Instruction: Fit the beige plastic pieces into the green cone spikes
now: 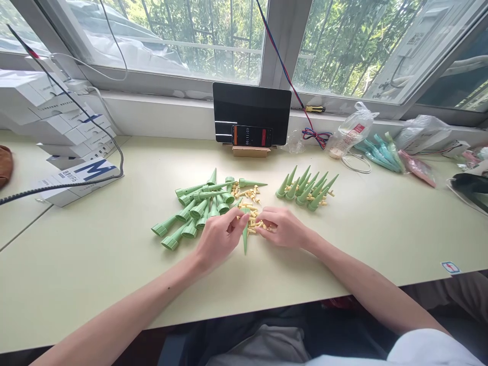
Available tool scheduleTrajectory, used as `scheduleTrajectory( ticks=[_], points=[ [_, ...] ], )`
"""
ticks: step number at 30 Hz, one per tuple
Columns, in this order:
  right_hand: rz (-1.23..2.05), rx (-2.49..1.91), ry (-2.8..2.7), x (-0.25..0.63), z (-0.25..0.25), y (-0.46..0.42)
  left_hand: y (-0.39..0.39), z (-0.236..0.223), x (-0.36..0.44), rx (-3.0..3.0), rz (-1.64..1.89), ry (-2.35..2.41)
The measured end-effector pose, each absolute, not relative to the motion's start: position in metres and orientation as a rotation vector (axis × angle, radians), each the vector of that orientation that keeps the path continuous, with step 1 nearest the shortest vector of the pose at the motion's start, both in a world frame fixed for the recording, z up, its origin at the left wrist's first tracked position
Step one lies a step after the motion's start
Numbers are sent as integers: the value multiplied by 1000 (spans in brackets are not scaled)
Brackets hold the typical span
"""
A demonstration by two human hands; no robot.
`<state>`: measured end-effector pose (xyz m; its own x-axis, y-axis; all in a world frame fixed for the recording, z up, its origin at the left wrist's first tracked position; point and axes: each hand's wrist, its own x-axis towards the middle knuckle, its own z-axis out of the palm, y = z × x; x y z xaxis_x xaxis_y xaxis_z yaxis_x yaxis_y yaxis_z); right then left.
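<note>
Between the thumb and fingers of my left hand (221,235) is a green plastic spike (245,240), its point toward me. Close to its right, my right hand (284,227) has its fingertips pinched at the edge of a heap of small yellow plastic pieces (251,195); what the fingertips grip is too small to make out. Left of the heap lies a loose pile of green spikes (198,209) with wide capped ends. At the right, several green spikes (305,189) stand upright in rows, with yellow pieces showing at their sides.
A phone (251,136) showing a timer leans on a black tablet (251,109) at the back. White boxes (72,132) are stacked at the left, crossed by a black cable (121,152). Plastic bags (353,129) and bundled wires (316,135) lie at the back right.
</note>
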<state>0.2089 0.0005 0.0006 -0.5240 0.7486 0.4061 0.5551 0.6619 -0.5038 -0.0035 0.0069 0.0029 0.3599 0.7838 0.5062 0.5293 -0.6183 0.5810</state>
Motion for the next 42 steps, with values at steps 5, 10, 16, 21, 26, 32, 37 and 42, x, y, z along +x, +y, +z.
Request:
scheduleTrajectory(
  ticks=[5, 10, 16, 21, 26, 32, 37, 42],
  points=[
    [405, -1027, -2365, 211, 0, 1, 6, 1, -3, 2320, 1103, 1131],
    [371, -1052, -2388, 210, -1, 1, 6, 2, -2, 2327, 1097, 1122],
    [362, -1046, -2358, 209, -1, 1, 5, 4, -2, 2341, 1065, 1120],
    [360, -969, -2241, 209, -2, 1, 4, 5, -2, 2342, 1034, 1112],
    [318, -933, -2136, 209, -4, 1, 5, 5, -2, 2334, 995, 1090],
    [316, -876, -2067, 208, -3, 0, 6, 6, -2, 2294, 988, 1030],
    [341, -862, -2085, 207, -3, 0, 4, 8, -1, 2224, 1013, 1018],
    [325, -847, -2084, 205, -4, 0, 6, 7, -2, 2252, 1079, 952]
  ],
)
